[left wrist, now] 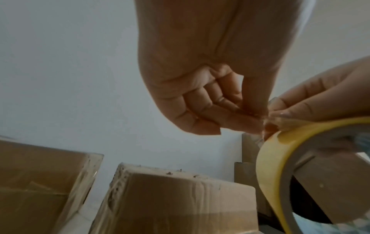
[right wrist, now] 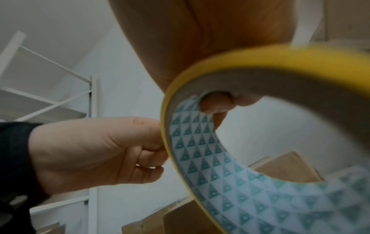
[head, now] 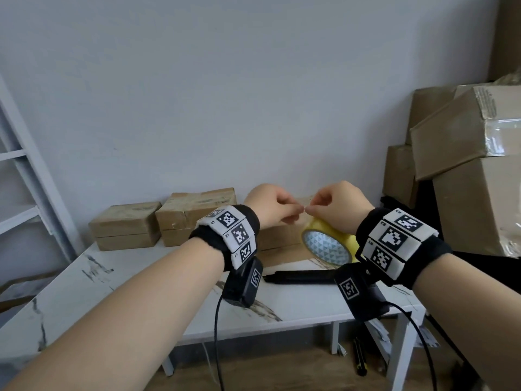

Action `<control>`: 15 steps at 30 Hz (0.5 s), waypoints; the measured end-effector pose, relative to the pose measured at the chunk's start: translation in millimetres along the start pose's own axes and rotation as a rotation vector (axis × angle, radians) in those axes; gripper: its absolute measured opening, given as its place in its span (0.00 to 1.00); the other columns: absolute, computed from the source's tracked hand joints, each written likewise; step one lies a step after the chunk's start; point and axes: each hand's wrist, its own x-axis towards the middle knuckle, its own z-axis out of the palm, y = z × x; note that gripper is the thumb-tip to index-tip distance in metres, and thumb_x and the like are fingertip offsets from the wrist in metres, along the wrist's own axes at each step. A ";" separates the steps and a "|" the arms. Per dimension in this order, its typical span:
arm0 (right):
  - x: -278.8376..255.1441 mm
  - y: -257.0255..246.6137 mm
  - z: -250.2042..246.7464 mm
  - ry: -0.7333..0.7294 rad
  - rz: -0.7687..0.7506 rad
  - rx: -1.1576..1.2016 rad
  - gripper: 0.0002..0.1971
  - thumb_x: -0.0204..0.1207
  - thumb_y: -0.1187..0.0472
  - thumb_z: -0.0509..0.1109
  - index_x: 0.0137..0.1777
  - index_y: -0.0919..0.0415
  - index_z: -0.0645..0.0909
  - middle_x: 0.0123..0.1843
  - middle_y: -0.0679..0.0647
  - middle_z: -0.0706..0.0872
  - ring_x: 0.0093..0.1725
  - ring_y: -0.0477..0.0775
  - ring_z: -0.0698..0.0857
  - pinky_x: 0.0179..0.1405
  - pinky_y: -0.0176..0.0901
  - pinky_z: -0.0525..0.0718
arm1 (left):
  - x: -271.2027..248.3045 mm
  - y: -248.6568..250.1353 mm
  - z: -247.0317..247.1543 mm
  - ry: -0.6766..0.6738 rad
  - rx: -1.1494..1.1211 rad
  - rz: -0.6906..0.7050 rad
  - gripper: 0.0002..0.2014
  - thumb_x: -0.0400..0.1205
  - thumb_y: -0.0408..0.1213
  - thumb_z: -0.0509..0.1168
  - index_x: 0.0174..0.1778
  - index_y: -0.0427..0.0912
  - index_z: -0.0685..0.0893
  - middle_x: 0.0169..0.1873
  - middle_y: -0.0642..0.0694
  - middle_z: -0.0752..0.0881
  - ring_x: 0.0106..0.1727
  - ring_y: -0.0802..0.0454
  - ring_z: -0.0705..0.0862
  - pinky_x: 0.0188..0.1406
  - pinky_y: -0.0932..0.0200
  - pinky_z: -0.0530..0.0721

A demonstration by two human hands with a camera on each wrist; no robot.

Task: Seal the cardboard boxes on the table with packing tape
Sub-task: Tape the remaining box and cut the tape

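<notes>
My right hand (head: 311,211) holds a yellow packing tape roll (head: 324,229) up above the table, with one finger (right wrist: 216,102) hooked inside its patterned core. Thumb and forefinger of my left hand (head: 299,215) pinch the loose tape end (left wrist: 264,126) at the top of the tape roll (left wrist: 268,158), right against my right hand's fingertips (left wrist: 284,110). Only a short bit of tape is lifted. A flat cardboard box (head: 282,239) lies on the table directly behind and below the roll. Two small boxes (head: 127,225) (head: 194,214) sit to its left by the wall.
On the white marble-look table (head: 141,277) a black cutter-like tool (head: 298,277) lies in front of the flat box. Large cardboard boxes (head: 473,153) are piled at the right. A white shelf (head: 25,179) stands at the left. A yellow-black knife (head: 360,359) lies on the floor.
</notes>
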 end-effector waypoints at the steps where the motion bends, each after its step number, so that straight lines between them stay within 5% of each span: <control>1: -1.0 0.3 -0.4 0.008 0.011 0.015 0.09 0.74 0.54 0.72 0.47 0.59 0.86 0.38 0.50 0.82 0.44 0.52 0.81 0.41 0.38 0.72 | 0.1 2.0 -1.2 0.024 -0.006 0.002 0.06 0.80 0.36 0.69 0.40 0.38 0.87 0.33 0.46 0.88 0.32 0.58 0.86 0.39 0.70 0.85; 5: -6.1 0.7 2.1 -0.052 0.100 0.127 0.24 0.77 0.45 0.67 0.66 0.62 0.80 0.61 0.58 0.84 0.58 0.55 0.82 0.55 0.41 0.77 | 4.0 11.2 -10.0 0.067 0.030 -0.031 0.10 0.81 0.36 0.66 0.34 0.42 0.86 0.30 0.49 0.86 0.28 0.60 0.83 0.42 0.62 0.83; 11: -12.3 5.1 7.2 -0.166 0.193 0.568 0.19 0.76 0.51 0.70 0.63 0.60 0.79 0.60 0.60 0.83 0.60 0.60 0.82 0.64 0.57 0.81 | 11.1 9.1 -32.0 0.118 0.189 -0.038 0.10 0.82 0.39 0.64 0.39 0.41 0.87 0.30 0.53 0.85 0.30 0.61 0.82 0.42 0.66 0.80; 15: -11.8 2.9 12.9 -0.189 0.218 0.624 0.19 0.73 0.54 0.73 0.60 0.62 0.79 0.55 0.59 0.83 0.54 0.59 0.83 0.57 0.54 0.82 | 15.7 6.8 -43.3 0.081 0.332 -0.018 0.10 0.81 0.43 0.66 0.42 0.42 0.90 0.31 0.54 0.87 0.30 0.63 0.84 0.42 0.68 0.80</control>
